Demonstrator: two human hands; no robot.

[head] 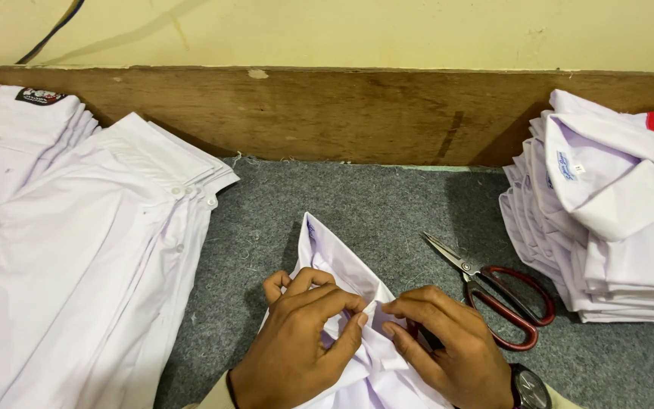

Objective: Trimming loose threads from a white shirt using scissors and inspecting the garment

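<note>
Closest to me, my left hand and right hand meet over a white shirt lying on the grey felt surface. The fingers of both are pinched shut on a small fold of its cloth between them, thumbs and forefingers almost touching, which keeps that bit of fabric taut and raised where I can see it. A dark watch sits on my right wrist. Just beside the right hand lie red-handled scissors, blades apart and pointing away, close enough to grab. Farther left spreads a stack of white shirts laid flat; on the right a pile of folded shirts is kept apart from it. Behind runs a wooden board under the yellow wall.
</note>
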